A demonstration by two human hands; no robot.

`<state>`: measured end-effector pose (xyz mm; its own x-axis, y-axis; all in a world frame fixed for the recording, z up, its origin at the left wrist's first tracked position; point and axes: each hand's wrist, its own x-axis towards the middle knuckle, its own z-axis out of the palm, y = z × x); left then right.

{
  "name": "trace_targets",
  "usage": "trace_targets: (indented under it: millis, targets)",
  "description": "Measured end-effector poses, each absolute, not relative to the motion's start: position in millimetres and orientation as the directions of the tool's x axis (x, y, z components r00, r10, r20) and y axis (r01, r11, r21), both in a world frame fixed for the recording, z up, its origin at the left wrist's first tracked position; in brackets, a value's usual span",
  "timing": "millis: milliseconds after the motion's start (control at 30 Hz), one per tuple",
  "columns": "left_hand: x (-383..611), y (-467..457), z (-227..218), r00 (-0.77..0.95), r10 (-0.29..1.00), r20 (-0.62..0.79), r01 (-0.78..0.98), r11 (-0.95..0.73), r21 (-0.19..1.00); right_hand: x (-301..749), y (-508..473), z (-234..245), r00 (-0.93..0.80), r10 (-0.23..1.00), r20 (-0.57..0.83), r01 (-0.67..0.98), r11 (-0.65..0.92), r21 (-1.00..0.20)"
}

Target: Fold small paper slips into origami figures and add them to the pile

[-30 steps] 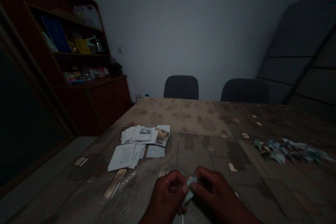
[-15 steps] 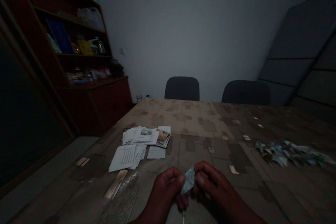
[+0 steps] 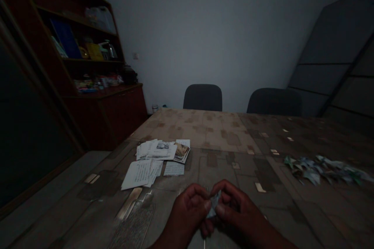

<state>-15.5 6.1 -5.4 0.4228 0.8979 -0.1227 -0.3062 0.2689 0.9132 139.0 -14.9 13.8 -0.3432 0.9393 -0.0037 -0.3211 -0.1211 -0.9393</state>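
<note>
Small folded paper [image 3: 214, 202] is pinched btwn thumbs & fingers of L hand [image 3: 189, 208] & R hand [image 3: 236, 207], both grips closed on it. Long axis is slanted, far end twd R; neither hand is nearer. Printed cards [image 3: 159, 151] are spread fwd-L of grip; folded-paper pile [image 3: 314, 175] is seen fwd-R, on tabletop [image 3: 201, 124].

Small folded paper [image 3: 214, 204] between left hand [image 3: 190, 211] and right hand [image 3: 236, 207], cards [image 3: 157, 151] beyond on patterned tablecloth [image 3: 217, 173]
</note>
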Motion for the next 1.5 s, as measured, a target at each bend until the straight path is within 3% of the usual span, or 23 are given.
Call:
trace_targets:
  millis: [200,433,1033,1500]
  targets:
    - [-20,0,4,0.416,0.909,-0.007,-0.206,0.102,0.973,140,-12,16,-0.256,0.966,-0.025,-0.3,-0.104,-0.948]
    - [-18,0,13,0.39,0.919,-0.061,-0.173,0.138,0.975,141,-12,16,-0.233,0.972,-0.04,-0.292,-0.109,-0.95]
    - [-19,1,1,0.438,0.899,0.024,-0.274,0.108,0.956,144,-11,7,-0.23,0.973,0.008,-0.267,-0.056,-0.962]
    - [-16,0,8,0.374,0.925,-0.066,-0.271,0.177,0.946,141,-14,24,-0.143,0.989,-0.03,-0.184,-0.056,-0.981]
